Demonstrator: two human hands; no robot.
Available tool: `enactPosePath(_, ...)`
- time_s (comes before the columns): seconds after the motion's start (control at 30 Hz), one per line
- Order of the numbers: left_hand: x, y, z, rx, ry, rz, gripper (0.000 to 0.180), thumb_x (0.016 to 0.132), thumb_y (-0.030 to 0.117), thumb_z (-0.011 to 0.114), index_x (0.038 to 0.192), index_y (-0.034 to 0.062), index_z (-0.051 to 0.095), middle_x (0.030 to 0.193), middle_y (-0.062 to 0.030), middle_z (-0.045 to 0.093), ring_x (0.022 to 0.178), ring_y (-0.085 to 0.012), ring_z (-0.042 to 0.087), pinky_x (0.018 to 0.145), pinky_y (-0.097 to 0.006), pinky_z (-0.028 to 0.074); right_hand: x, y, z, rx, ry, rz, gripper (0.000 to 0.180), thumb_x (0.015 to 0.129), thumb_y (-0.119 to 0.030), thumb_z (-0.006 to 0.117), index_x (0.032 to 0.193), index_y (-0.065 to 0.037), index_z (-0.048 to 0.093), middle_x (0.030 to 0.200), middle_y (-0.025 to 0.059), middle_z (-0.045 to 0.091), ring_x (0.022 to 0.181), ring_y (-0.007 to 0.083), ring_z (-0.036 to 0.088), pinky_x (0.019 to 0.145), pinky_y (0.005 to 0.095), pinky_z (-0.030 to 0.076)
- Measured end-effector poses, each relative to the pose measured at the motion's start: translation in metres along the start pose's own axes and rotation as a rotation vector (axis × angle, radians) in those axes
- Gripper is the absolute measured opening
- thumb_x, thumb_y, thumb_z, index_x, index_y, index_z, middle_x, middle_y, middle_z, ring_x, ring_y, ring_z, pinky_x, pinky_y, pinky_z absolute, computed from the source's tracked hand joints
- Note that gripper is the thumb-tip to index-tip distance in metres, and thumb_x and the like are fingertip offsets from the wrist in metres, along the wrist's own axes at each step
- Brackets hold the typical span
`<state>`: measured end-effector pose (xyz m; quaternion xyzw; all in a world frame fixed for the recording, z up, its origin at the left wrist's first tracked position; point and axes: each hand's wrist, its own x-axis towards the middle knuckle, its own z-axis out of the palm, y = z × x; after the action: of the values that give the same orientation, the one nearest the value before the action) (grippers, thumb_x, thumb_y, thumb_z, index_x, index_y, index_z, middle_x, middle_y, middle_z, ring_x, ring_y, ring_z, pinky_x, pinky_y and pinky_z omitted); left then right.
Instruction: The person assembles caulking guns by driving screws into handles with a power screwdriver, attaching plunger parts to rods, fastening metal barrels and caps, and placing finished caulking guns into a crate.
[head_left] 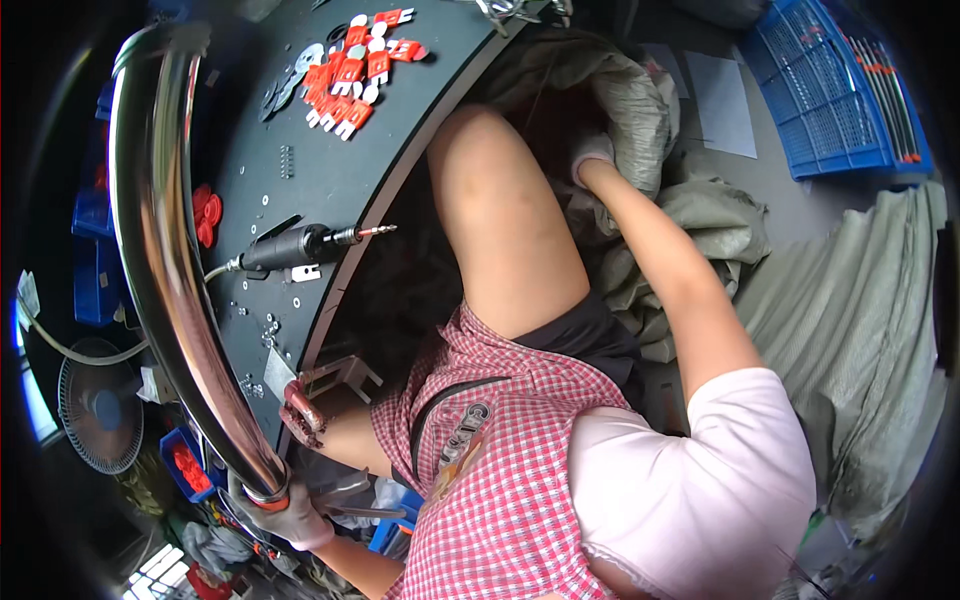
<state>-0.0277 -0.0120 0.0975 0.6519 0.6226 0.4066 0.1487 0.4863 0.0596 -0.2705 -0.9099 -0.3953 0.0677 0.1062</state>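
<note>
My left hand (288, 517), in a pale glove, is closed round the lower end of a long, shiny chrome tube (165, 270). The tube rises past the left side of the dark worktable (385, 165). My right hand (592, 156), also gloved, reaches into the mouth of a woven sack (640, 125); its fingers are hidden there. On the table lies a power screwdriver (285, 250), its bit pointing right. Farther back is a pile of red plastic pieces (347, 72) with white prongs.
Small nuts and washers (268, 330) dot the tabletop, with a spring (287, 162) farther back. A blue crate (815, 125) stands at far right, above grey-green woven sacks (840, 290). A fan (102, 408) and a blue bin (180, 490) of red parts are at left.
</note>
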Motion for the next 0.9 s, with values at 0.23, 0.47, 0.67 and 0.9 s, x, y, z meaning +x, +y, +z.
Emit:
enactPosePath(0.23, -0.033, -0.030, -0.028, 0.066, -0.052, -0.056, 0.083, 0.054, 0.028, 0.079, 0.123, -0.0008, 0.044, 0.113, -0.0090, 0.051, 0.101, -0.0203, 0.051, 0.092, -0.034, 0.039, 0.032, 0.003, 0.008, -0.172, -0.430, -0.189, 0.052, 0.084, -0.035, 0.057, 0.125, -0.004, 0.049, 0.124, 0.0144, 0.054, 0.112, 0.0305, 0.053, 0.092, 0.0371, 0.043)
enactPosePath(0.47, -0.011, -0.030, 0.006, 0.076, -0.299, -0.066, 0.070, 0.043, 0.006, 0.074, 0.109, -0.0004, 0.052, 0.098, -0.0088, 0.059, 0.090, -0.0171, 0.058, 0.085, -0.031, 0.045, -0.042, -0.070, -0.155, 2.060, -0.305, -0.269, 0.041, 0.085, -0.040, 0.061, 0.107, -0.008, 0.047, 0.104, 0.0083, 0.057, 0.095, 0.0203, 0.057, 0.087, 0.0402, 0.047)
enactPosePath(0.67, 0.010, -0.042, 0.004, 0.034, -0.464, 0.076, 0.065, 0.045, 0.011, 0.077, 0.105, 0.0008, 0.054, 0.092, -0.0094, 0.062, 0.084, -0.0166, 0.061, 0.080, -0.030, 0.049, -0.106, -0.141, -0.280, 1.798, -0.302, -0.730, 0.074, 0.089, -0.059, 0.039, 0.130, 0.003, 0.038, 0.118, 0.0069, 0.053, 0.106, 0.0125, 0.050, 0.095, 0.0271, 0.037)
enactPosePath(0.9, 0.020, -0.057, -0.052, -0.031, -0.634, -0.156, 0.060, 0.044, 0.012, 0.072, 0.100, -0.0021, 0.056, 0.086, -0.0082, 0.062, 0.080, -0.0133, 0.059, 0.079, -0.028, 0.047, -0.091, -0.155, -0.346, 1.325, -1.015, -1.100, 0.079, 0.066, -0.008, 0.078, 0.133, -0.002, 0.037, 0.113, 0.0071, 0.053, 0.107, 0.0163, 0.050, 0.094, 0.0312, 0.039)
